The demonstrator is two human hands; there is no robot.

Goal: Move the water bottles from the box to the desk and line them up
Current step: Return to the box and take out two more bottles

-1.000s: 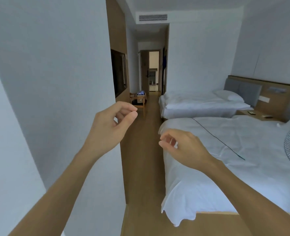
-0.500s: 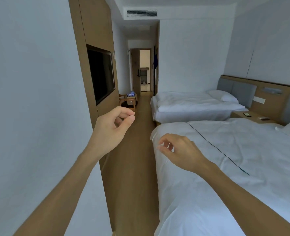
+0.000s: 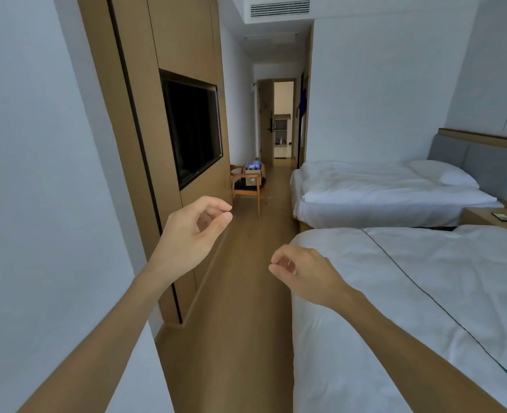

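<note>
Bottles [image 3: 252, 165] top a box [image 3: 253, 175] on a chair [image 3: 247, 187] down the wooden-floored aisle [image 3: 246, 293]

Two bare forearms enter from the bottom edge, no sleeves visible on either. Left hand [image 3: 191, 234]: no ring, watch or wristband, no glove. Right hand [image 3: 307, 272]: also ungloved, wrist bare, no jewellery seen. Fingernails look short and unpainted where visible, detail soft. No marks, tattoos or bandages can be made out on either arm. Upper arms, shoulders and clothing are out of frame, so what is worn cannot be told.
</note>
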